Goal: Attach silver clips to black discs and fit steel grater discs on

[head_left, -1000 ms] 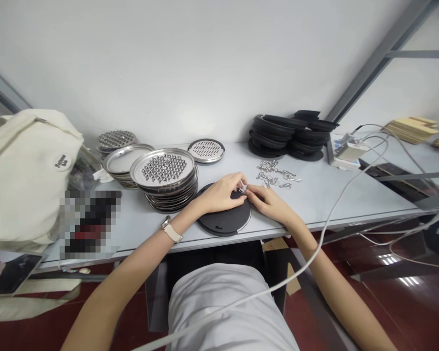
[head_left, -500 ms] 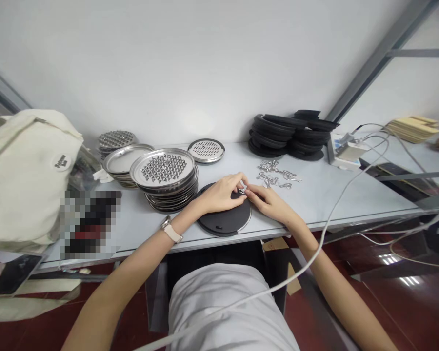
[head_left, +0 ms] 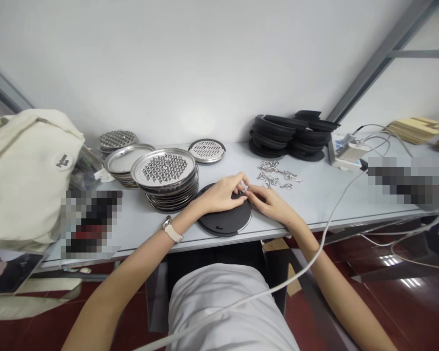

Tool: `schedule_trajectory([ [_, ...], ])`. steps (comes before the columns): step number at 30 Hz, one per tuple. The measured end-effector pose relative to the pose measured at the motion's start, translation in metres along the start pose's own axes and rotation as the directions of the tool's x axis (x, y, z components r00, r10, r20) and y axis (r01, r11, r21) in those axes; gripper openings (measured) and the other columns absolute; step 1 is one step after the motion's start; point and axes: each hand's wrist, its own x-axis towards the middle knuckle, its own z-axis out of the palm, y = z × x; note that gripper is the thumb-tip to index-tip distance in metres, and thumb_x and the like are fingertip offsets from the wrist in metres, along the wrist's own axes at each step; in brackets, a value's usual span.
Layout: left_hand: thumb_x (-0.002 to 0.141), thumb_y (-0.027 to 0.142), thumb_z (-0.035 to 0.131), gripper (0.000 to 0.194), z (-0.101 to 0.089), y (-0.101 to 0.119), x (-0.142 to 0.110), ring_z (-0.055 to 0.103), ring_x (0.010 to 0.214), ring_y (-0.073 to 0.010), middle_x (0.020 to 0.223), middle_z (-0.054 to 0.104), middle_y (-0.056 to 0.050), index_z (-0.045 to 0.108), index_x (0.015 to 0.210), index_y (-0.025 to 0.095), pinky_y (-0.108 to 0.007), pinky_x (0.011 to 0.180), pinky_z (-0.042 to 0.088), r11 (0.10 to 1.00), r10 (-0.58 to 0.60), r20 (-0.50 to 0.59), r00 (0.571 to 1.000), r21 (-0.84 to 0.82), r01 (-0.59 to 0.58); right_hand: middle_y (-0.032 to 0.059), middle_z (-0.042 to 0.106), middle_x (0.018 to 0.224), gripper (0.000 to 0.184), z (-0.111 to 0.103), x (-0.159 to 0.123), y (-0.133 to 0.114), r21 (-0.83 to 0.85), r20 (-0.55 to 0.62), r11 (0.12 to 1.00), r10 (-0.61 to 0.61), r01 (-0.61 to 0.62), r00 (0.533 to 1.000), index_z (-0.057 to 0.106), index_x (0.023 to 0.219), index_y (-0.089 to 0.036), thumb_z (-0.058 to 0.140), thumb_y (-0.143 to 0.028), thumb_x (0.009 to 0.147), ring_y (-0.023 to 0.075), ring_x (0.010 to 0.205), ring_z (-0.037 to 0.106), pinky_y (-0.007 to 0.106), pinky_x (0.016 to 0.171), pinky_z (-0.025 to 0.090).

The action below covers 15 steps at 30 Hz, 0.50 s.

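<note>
A round black disc with a metal edge on its right side lies flat near the front of the table. My left hand rests over its upper part, thumb and fingers bent into a pinch. From the right, my right hand meets it at the disc's rim, thumb and forefinger closed together. Between the fingertips shows a small shiny metal clip, mostly hidden by the fingers. Behind my right hand lies a loose pile of wire clips.
Stacked round metal grater plates stand left of my hands, beside more metal discs. A rimmed perforated plate lies at the back. Black rings are piled near the wall. A white cable crosses before my right arm.
Almost nothing differs. Both hands stay at the disc's rim with fingers pinched, and the small metal clip is slightly more covered. The view has shifted a little.
</note>
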Motion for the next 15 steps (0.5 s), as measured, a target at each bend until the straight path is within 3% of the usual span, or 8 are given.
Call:
schedule_trajectory([
  [15,0.079,0.016,0.06,0.028,-0.0003,0.0008,-0.0007,0.06,0.081,-0.0135,0.088,0.06,-0.001,0.047,0.104,0.019,-0.026,0.074,0.049,1.0,0.001,-0.003,1.0,-0.011,-0.001,-0.0024,0.047,0.062,0.034,-0.001,-0.0015,0.0025,-0.025,-0.015,0.999,0.031,-0.032,0.999,0.052,0.075,-0.017,0.038,-0.038,0.097,0.012,0.059,0.044,0.025,0.059,0.033],
])
